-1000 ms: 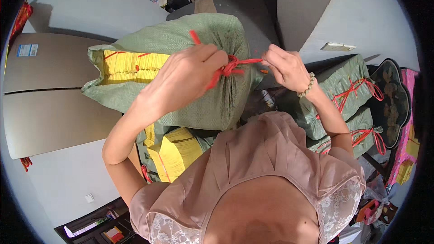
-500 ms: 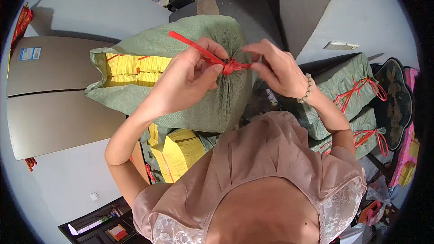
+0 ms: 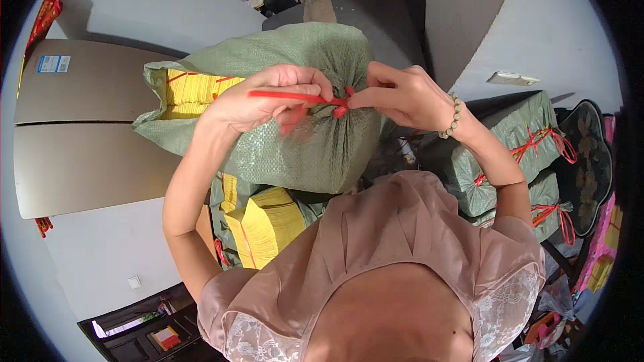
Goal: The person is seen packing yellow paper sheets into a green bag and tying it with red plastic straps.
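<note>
Right hand [image 3: 410,97]: thumb and forefinger brought together in a pinch on the red tie, right at the knot.
Left hand [image 3: 245,108]: fingers curled, tips just beside the knot; whether they grip the strip across them, I cannot tell.
Red tie [image 3: 278,96]: one flat end runs leftward from the right fingertips across the left fingers; another red bit, blurred, shows just below the left fingers.
Knot [image 3: 340,112]: between the two hands, on the gathered cloth.
Green sack [image 3: 282,157]: under both hands, bunched into pleats around the knot, its other end gaping left of the left fingers.
Yellow stacks [image 3: 191,94]: inside that gaping end, partly behind the left hand.
Bead bracelet [image 3: 454,121]: on the right wrist, just behind the right fingers.
Yellow bundle [image 3: 275,224]: below the left fingers, nearer the body, with a thin red band.
Upper green bag [image 3: 500,137]: right of the right fingers, past the wrist, tied in red.
Lower green bag [image 3: 545,191]: just below it, farther from the right fingers, also red-tied.
Silver refrigerator [image 3: 90,161]: well left of the left fingers.
</note>
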Demonstrator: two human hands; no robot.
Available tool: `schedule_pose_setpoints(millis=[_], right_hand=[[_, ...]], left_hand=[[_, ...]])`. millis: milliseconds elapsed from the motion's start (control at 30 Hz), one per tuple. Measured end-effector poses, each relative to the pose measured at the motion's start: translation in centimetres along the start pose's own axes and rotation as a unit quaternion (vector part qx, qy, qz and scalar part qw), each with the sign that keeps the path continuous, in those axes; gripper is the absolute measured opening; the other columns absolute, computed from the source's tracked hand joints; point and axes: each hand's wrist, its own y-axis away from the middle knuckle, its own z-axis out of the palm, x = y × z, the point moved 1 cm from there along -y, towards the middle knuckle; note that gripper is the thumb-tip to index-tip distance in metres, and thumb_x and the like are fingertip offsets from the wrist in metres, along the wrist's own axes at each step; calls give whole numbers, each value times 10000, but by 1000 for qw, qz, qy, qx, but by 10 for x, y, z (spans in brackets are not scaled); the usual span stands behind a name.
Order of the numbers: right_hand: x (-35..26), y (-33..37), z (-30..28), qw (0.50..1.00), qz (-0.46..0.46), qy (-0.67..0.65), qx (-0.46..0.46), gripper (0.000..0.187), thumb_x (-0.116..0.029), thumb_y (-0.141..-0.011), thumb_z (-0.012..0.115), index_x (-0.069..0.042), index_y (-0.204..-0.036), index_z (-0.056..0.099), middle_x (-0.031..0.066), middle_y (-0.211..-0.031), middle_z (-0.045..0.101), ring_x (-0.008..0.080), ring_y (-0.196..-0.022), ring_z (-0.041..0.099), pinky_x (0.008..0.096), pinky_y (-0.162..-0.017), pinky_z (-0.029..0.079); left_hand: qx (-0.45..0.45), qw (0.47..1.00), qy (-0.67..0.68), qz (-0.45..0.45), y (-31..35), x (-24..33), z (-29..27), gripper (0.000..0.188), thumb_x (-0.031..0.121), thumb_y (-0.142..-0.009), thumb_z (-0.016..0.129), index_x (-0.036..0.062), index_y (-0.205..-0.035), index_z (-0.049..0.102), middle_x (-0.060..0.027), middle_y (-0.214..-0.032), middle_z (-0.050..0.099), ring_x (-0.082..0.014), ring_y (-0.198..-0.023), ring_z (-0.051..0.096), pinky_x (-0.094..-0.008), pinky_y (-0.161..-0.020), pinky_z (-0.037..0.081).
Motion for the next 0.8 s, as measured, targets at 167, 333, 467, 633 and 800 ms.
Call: schedule_pose_setpoints(millis=[167,333,467,633,800], right_hand=[[0,1,-3,1000,0,22,8,336,12,-712,662,-160,-1001,662,62,-788,486,269,-602,558,355,-513,446],[-2,-1,-1,999,-6,36,39,272,-43,-747,683,-161,-991,666,52,-808,531,254,-610,581,346,-512,458],[1,1,7,989,-11,90,115,209,-98,-772,707,-135,-974,664,47,-781,543,246,-600,587,341,-497,458],[11,7,1,982,-69,151,94,231,-87,-725,765,-68,-932,662,52,-683,488,213,-499,520,334,-437,402],[25,14,0,974,-106,165,114,206,-111,-724,770,-66,-849,613,47,-654,431,206,-494,519,343,-420,394]], left_hand=[[73,934,-319,147,-1,5,29,218,40,-903,585,6,-1118,584,-30,-826,635,-89,-654,557,-231,-617,468],[176,869,-434,158,-2,-5,40,260,29,-865,623,37,-1124,597,-53,-879,653,-146,-693,597,-276,-650,475],[275,733,-554,282,-4,-18,48,221,47,-850,611,51,-1070,594,-103,-826,637,-257,-614,621,-329,-568,492],[309,615,-690,224,6,-27,72,215,39,-792,598,94,-1000,592,-68,-665,542,-271,-552,597,-346,-476,472],[296,574,-733,214,15,-34,59,251,70,-753,609,118,-998,589,-55,-644,519,-247,-501,567,-338,-425,443]])
